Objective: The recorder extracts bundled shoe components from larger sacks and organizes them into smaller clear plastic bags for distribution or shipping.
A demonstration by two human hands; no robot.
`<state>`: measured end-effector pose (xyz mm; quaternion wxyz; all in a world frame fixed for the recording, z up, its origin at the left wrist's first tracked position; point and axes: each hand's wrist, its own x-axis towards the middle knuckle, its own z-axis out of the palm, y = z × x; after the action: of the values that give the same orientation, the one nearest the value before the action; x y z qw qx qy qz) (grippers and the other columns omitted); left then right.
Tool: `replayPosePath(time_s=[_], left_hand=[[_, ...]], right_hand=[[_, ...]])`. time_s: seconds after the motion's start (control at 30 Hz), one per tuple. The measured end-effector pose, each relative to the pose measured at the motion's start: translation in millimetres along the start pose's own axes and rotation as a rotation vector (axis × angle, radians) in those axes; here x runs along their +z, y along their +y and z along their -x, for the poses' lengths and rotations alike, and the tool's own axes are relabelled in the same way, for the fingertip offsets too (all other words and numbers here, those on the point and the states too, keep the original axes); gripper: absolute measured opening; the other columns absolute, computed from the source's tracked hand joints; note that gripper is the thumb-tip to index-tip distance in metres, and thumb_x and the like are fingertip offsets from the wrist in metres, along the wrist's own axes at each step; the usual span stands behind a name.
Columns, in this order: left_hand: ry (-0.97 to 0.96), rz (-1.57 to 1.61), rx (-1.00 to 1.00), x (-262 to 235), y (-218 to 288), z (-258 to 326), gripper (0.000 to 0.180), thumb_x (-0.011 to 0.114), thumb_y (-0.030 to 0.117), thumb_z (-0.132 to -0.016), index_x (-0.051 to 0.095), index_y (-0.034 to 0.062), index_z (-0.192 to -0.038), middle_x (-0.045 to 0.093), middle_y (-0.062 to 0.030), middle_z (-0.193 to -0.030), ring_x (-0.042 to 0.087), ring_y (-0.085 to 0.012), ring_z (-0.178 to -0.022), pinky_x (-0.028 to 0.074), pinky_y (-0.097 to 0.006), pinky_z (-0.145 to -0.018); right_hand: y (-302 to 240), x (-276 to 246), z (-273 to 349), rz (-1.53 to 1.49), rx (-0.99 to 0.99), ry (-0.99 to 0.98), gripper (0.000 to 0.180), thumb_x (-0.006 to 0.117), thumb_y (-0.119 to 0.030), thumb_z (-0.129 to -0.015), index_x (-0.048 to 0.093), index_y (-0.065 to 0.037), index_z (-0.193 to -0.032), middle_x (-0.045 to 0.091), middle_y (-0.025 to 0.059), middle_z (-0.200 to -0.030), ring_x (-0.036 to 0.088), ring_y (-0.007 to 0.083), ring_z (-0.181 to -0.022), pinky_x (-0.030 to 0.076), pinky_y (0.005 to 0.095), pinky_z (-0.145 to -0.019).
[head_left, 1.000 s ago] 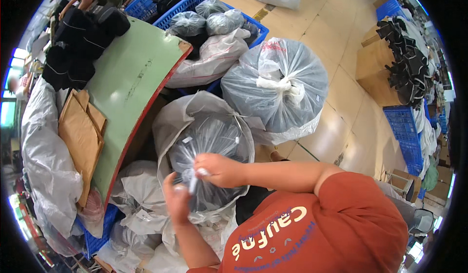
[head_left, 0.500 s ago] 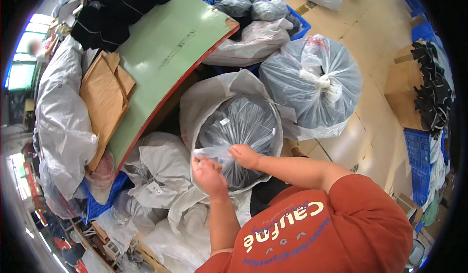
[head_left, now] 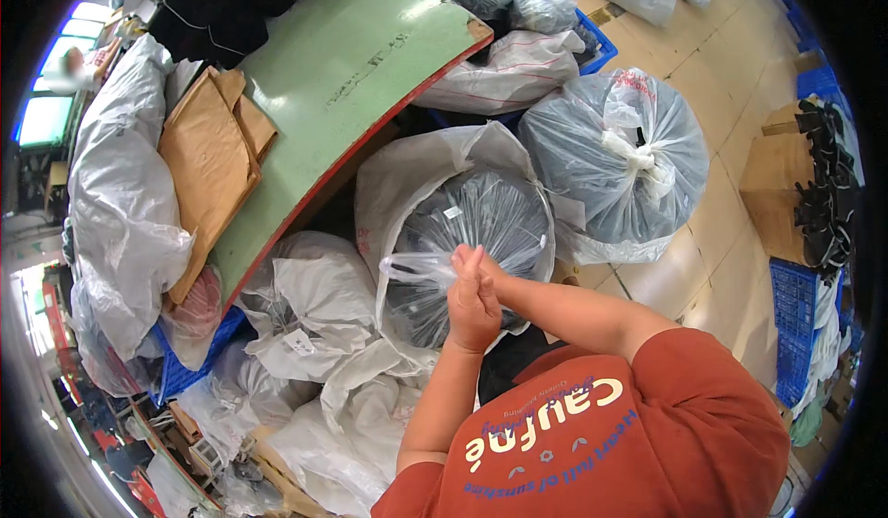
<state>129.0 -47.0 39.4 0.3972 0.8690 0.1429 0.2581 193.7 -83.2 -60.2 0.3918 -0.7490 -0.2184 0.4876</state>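
A clear plastic bag [head_left: 476, 208] full of dark goods sits inside a larger white woven sack [head_left: 398, 171]. Its gathered mouth [head_left: 418, 266] is twisted into a strip that sticks out leftward from my hands. My left hand [head_left: 474, 310] is pressed up against the right, its fingers closed at the strip's near end. Mostly hidden behind it, my right hand [head_left: 488, 270] also closes on the gathered plastic. The two hands meet over the near side of the bag, and where one grip ends and the other begins is hard to see.
Right of the sack stands a knotted clear bag [head_left: 615, 162]. A green table [head_left: 356, 46] with a red edge carries brown paper [head_left: 208, 162] and black fabric rolls [head_left: 231, 9]. White sacks [head_left: 319, 305] crowd the left; a blue crate [head_left: 597, 51] and cardboard box [head_left: 775, 185] stand farther off.
My left hand has moved right to meet my right hand. The gathered plastic, stretched between the hands before, now sticks out to their left. The view has shifted slightly.
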Motion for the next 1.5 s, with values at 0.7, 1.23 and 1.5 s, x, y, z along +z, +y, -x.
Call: replayPosePath(time_s=[0.7,1.23,1.5], left_hand=[[-0.092,0.132,-0.271,-13.5,-27.5,-36.2,0.020,0.042,0.011,-0.088,0.054,0.0006,-0.100,0.058,-0.0128,-0.079,0.055,-0.0218,-0.065,0.044,-0.029,-0.062],[-0.856,-0.175,-0.381,-69.1,-76.9,-13.1,0.075,0.076,0.026,-0.060,0.040,-0.0041,-0.118,0.060,-0.0198,-0.081,0.060,-0.0345,-0.077,0.045,-0.039,-0.066],[-0.458,0.491,-1.173,-72.1,-98.8,57.8,0.013,0.056,0.011,-0.080,0.058,-0.0001,-0.075,0.050,0.0008,-0.056,0.042,-0.0062,-0.046,0.034,-0.022,-0.043]], right_hand=[[10.3,2.8,-16.2,-0.372,-0.028,-0.445,0.027,0.045,-0.013,-0.076,0.053,0.003,-0.096,0.058,0.0188,-0.088,0.055,0.0276,-0.083,0.041,0.0359,-0.076],[-48.7,-14.4,3.8,0.546,-0.039,-0.552,0.032,0.045,-0.035,-0.086,0.059,-0.009,-0.097,0.062,0.0080,-0.090,0.058,0.0201,-0.087,0.041,0.0342,-0.076],[-7.9,0.7,-4.7,-0.491,0.141,-0.396,0.018,0.066,-0.017,-0.073,0.063,-0.004,-0.085,0.061,0.0059,-0.078,0.055,0.0132,-0.068,0.043,0.0263,-0.065]])
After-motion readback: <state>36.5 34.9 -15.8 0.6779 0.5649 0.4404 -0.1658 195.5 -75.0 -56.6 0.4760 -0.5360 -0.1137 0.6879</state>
